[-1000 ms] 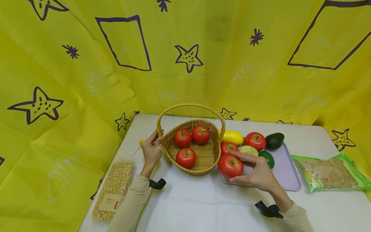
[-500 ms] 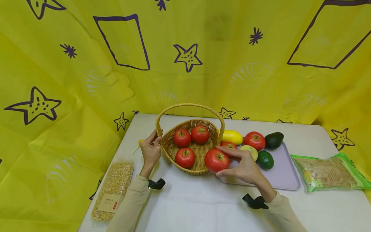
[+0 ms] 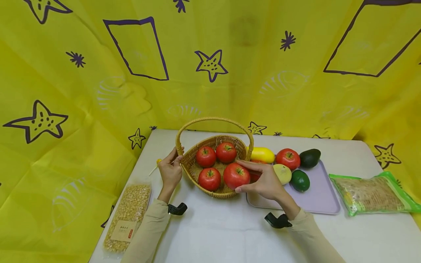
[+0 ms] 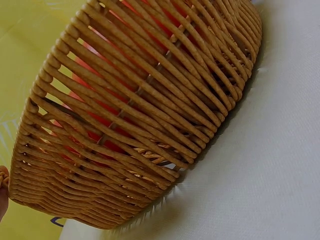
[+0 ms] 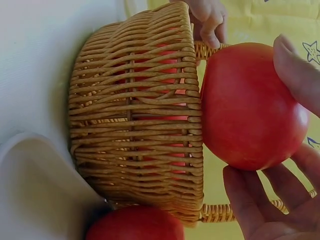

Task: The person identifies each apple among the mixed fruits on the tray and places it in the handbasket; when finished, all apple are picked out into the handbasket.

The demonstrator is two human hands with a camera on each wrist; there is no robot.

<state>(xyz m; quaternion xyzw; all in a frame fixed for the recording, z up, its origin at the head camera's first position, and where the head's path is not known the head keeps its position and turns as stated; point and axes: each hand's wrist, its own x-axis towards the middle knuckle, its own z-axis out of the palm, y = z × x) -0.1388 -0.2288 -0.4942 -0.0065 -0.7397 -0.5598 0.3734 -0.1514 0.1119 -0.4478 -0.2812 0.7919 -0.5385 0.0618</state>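
My right hand (image 3: 263, 181) holds a red apple (image 3: 236, 176) between thumb and fingers, over the front right part of the wicker basket (image 3: 224, 195). In the right wrist view the held apple (image 5: 254, 106) shows just above the basket's rim. Three other red apples, one of them the front left apple (image 3: 209, 179), lie inside the basket. At the basket's left end, my left hand (image 3: 170, 172) grips the base of the arched handle (image 3: 215, 119). The left wrist view shows the woven side (image 4: 125, 110) close up, with red showing through the gaps.
Right of the basket, a pale purple tray (image 3: 323, 197) carries a red apple (image 3: 288, 158), an avocado (image 3: 310, 158), a green fruit (image 3: 300, 180), a pale yellow-green fruit (image 3: 282, 174) and a yellow fruit (image 3: 263, 155). Bagged corn kernels (image 3: 131, 204) lie left, a green-edged bag (image 3: 375, 193) right.
My right hand has carried the apple left from the tray to above the basket. My left hand has stayed at the handle.
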